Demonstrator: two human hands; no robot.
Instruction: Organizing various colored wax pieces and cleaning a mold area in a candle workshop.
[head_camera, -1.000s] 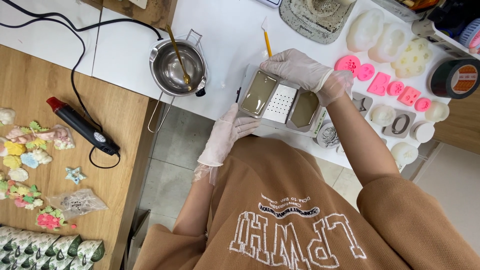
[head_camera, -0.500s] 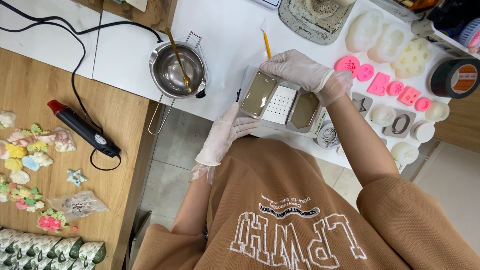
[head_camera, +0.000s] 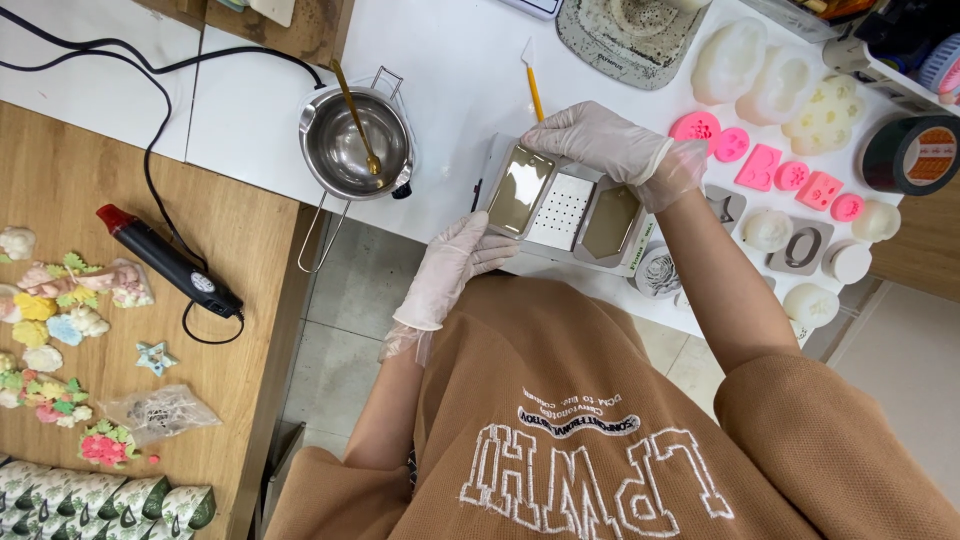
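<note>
Both my hands wear thin white gloves. My left hand (head_camera: 457, 262) grips the near left corner of a grey and white box-shaped device (head_camera: 562, 209) with two shiny metal panels and a dotted white middle. My right hand (head_camera: 607, 144) lies over the device's far edge, fingers curled on it. The device rests at the near edge of the white table (head_camera: 455, 90). A steel melting pot (head_camera: 357, 143) with a gold spoon in it stands to the left of the device.
Pink, white and grey silicone moulds (head_camera: 790, 178) lie to the right, with a dark tape roll (head_camera: 912, 154) beyond. A yellow-handled tool (head_camera: 534, 88) lies behind the device. On the wooden table (head_camera: 70, 200) at left lie a black heat tool (head_camera: 170, 262) and several coloured wax shapes (head_camera: 50, 320).
My right hand has slid slightly left along the device's far edge. The device and left hand have hardly moved.
</note>
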